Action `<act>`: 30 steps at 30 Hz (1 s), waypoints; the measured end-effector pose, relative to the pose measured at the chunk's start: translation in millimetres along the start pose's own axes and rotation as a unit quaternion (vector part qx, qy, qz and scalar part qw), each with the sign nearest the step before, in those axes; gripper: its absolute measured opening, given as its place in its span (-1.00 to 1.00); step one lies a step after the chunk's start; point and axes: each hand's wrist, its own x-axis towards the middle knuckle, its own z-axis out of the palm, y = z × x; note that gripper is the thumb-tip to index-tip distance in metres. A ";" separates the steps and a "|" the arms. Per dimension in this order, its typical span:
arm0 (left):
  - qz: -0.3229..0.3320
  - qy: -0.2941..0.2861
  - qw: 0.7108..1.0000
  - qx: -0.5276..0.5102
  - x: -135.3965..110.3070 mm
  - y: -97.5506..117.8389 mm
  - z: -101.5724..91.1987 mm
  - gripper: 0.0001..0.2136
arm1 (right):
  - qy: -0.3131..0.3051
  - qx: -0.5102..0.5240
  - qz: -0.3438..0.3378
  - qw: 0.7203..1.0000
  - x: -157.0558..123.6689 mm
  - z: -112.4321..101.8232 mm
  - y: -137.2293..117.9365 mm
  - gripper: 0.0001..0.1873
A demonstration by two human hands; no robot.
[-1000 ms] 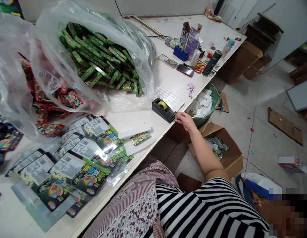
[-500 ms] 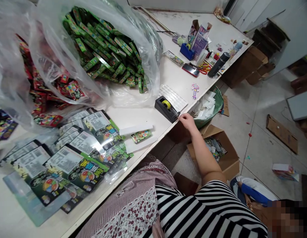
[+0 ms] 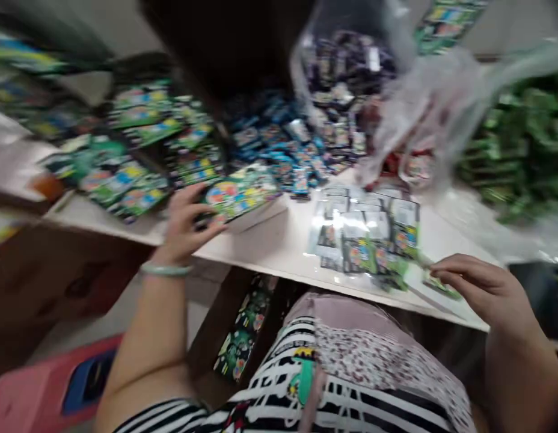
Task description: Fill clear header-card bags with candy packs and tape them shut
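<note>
The view is smeared by motion. At the left, my left hand (image 3: 189, 222) is closed on the end of a green printed box (image 3: 243, 189), thumb below and fingers over it, at the table's front edge. My right hand (image 3: 481, 282) is pinched over a small green packet (image 3: 444, 285) on white paper (image 3: 426, 288); whether the fingertips hold that packet or something thin, I cannot tell. Between the hands lie overlapping clear sleeves with black and green printed cards (image 3: 364, 237).
More green printed boxes (image 3: 121, 180) are stacked at the left. Behind are heaped blue packets (image 3: 279, 144) and plastic bags of purple packets (image 3: 346, 78) and green packets (image 3: 518, 144). Below the table stands a carton of green boxes (image 3: 243, 337); a pink plastic thing (image 3: 35, 391) is at lower left.
The view has swung left. My right hand has left the black tape dispenser and is over the small green packet. My left hand has come into view, gripping a green printed box.
</note>
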 end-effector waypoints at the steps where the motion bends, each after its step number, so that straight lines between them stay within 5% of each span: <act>1: 0.012 -0.014 1.000 0.020 -9.4 -9.6 -18.0 -0.60 | -0.052 0.024 -0.064 0.996 26.6 26.1 -23.1 -0.94; 4: 0.030 -0.063 0.996 0.047 -22.4 -23.1 -32.9 -0.62 | -0.173 0.078 -0.212 0.959 87.3 104.1 -99.7 -0.88; 8: 0.022 -0.068 0.996 0.053 -21.0 -21.0 -23.0 -0.69 | -0.194 0.125 -0.302 0.925 128.8 182.3 -172.1 -0.77; 11: 0.035 -0.038 0.997 0.051 -19.7 -18.0 -19.7 -0.76 | -0.187 0.173 -0.295 0.921 141.1 221.7 -190.6 -0.59; 15: 0.016 0.011 0.997 0.073 -19.7 -10.5 -12.7 -0.79 | -0.146 0.209 -0.230 0.939 157.3 263.7 -184.4 -0.50; 21: -0.013 0.025 0.996 0.082 -22.0 3.9 -4.1 -0.85 | -0.190 0.204 -0.082 0.957 194.8 298.5 -170.0 -0.55; 30: 0.002 0.029 0.997 0.074 -17.9 -6.5 -6.9 -0.81 | -0.192 0.096 -0.049 0.975 201.4 301.0 -178.2 -0.79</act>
